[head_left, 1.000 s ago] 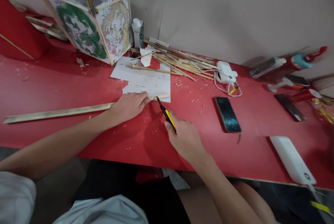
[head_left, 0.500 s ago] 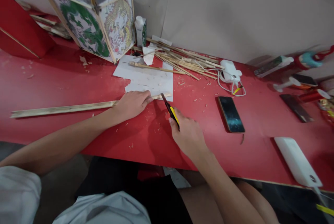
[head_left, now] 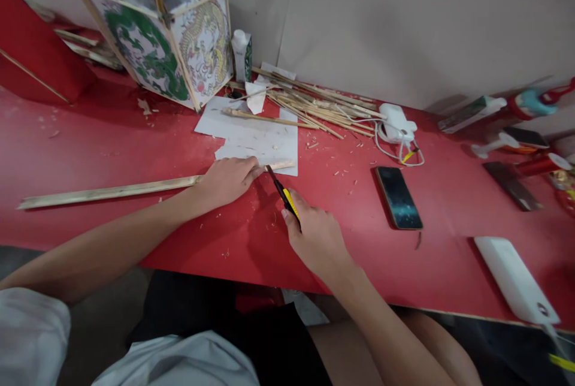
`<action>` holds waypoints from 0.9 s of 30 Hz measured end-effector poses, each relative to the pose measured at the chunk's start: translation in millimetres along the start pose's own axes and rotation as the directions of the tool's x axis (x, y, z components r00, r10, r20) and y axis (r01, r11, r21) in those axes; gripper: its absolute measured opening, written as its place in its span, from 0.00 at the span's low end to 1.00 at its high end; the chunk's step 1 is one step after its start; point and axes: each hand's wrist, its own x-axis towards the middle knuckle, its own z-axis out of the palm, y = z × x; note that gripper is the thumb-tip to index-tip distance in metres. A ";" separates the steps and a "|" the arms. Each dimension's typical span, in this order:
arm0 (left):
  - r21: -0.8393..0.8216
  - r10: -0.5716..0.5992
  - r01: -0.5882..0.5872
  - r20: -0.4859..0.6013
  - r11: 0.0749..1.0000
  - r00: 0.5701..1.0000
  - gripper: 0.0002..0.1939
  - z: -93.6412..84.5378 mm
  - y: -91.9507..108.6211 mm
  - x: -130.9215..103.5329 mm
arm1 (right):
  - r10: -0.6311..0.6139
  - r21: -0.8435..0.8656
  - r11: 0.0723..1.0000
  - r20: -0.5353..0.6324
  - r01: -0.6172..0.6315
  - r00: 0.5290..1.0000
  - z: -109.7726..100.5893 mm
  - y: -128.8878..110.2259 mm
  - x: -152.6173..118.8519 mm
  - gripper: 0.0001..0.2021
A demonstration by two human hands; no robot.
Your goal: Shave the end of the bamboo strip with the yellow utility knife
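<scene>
A long pale bamboo strip [head_left: 112, 192] lies slantwise on the red table, its right end over a torn white paper [head_left: 251, 134]. My left hand [head_left: 229, 181] is closed on the strip near that end, fingertips pressing it down. My right hand [head_left: 317, 236] grips a black and yellow utility knife [head_left: 287, 201]. The knife's blade meets the strip just right of my left fingertips. Part of the strip is hidden under my left hand.
Behind lie a pile of thin sticks [head_left: 323, 104], a carton [head_left: 241, 55] and a dragon-painted lantern frame [head_left: 144, 44]. A phone [head_left: 399, 197], a white power bank [head_left: 514, 278] and a white charger [head_left: 396, 122] are on the right.
My right hand and the knife have moved slightly left along the strip, closer to my left hand. The strip's far left end has shifted down a little.
</scene>
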 end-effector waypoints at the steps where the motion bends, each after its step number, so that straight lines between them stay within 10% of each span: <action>1: -0.004 -0.001 0.001 -0.003 1.000 1.000 0.23 0.2 -0.1 -0.1 | 0.011 -0.005 1.000 -0.006 -0.011 1.000 0.4 -0.5 0.3 0.27; 27: 0.191 0.155 -0.125 -0.156 0.974 0.975 0.14 -0.7 18.3 -18.8 | 0.106 0.048 0.993 0.003 -0.106 0.994 1.6 -16.3 4.3 0.26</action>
